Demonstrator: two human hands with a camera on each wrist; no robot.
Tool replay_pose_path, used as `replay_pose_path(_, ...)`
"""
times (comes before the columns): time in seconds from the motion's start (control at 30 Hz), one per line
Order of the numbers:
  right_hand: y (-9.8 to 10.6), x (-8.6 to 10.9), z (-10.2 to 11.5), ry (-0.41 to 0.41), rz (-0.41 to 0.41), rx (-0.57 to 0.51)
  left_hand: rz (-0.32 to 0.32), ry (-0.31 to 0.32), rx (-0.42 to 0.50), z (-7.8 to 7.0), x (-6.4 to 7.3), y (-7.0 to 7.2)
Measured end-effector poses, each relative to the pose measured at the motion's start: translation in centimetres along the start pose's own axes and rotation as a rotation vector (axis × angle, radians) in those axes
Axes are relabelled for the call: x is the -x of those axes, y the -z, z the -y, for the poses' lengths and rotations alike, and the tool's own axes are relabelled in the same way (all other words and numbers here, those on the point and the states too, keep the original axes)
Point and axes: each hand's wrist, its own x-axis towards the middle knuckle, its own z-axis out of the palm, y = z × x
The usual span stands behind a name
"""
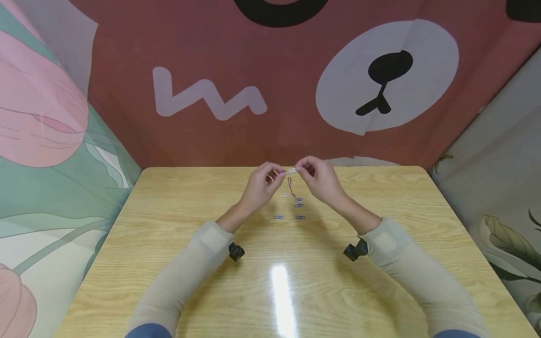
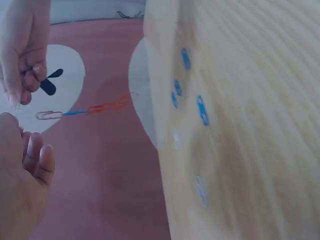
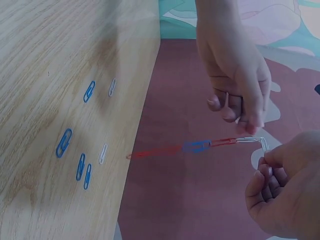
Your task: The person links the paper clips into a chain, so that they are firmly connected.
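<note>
A chain of linked paper clips (image 3: 224, 143) in white, red and blue hangs in the air over the table's far edge. My right hand (image 1: 322, 182) pinches the white paper clip (image 3: 264, 145) at its top between thumb and forefinger. Beside that clip is my left hand (image 1: 263, 187), with thumb and fingers loosely bent; a small gap shows between its fingertips and the clip in the head view. The chain's lower end consists of red clips (image 2: 107, 106). Loose on the tabletop lie several blue paper clips (image 3: 64, 143) and two white ones (image 3: 103, 153).
The wooden table (image 1: 177, 202) reaches to a brown cloth backdrop (image 1: 211, 141) with a printed face. Patterned curtains (image 1: 42, 188) stand at both sides. A black wrist camera (image 1: 235, 252) sits on the left wrist, another (image 1: 355, 250) on the right.
</note>
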Motion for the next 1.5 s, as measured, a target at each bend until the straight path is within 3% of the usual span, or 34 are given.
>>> replay_pose_path(0.27,-0.1,0.0,0.0,0.033,-0.008,-0.007,-0.004,0.001,0.032,-0.8,-0.7,0.0)
replay_pose_path(0.7,-0.6,0.3,-0.4,0.078,-0.005,-0.043,-0.014,0.020,0.048,-0.7,-0.3,0.4)
replay_pose_path(1.17,-0.4,3.3,-5.2,-0.048,0.084,-0.045,-0.042,-0.004,0.060,0.0,0.7,1.5)
replay_pose_path(1.5,-2.3,6.4,-8.7,-0.149,0.198,-0.019,-0.046,0.013,0.065,0.6,1.7,2.3)
